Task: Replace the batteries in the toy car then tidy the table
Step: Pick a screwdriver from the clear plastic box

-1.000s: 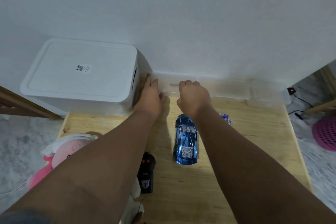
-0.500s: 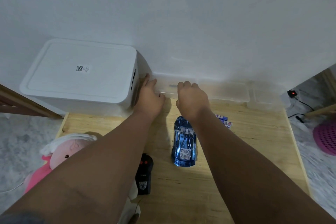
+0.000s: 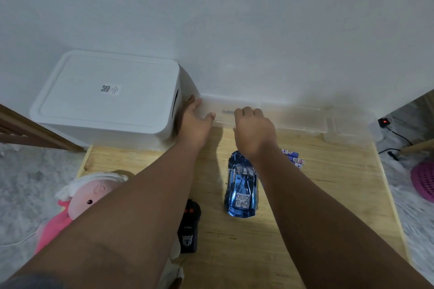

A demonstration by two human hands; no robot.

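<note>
The blue toy car [image 3: 242,187] stands on the wooden table [image 3: 328,195], nose toward me. Several blue-and-white batteries [image 3: 293,158] lie just right of it, partly behind my right wrist. A black remote control [image 3: 189,227] lies left of the car. Both arms reach over them to a clear plastic box [image 3: 293,117] against the wall. My left hand [image 3: 195,119] touches the box's left end with straight fingers, thumb spread onto its lid. My right hand [image 3: 253,129] curls its fingers over the box's front edge.
A large white lidded bin [image 3: 108,94] stands at the back left, next to my left hand. A smaller clear box [image 3: 347,129] sits at the back right. A pink plush toy [image 3: 79,197] lies at the table's left edge. A pink basket [image 3: 425,180] is on the floor at right.
My left thumb has spread away from the fingers onto the clear box. Both hands stay at the box, and the view has shifted slightly.
</note>
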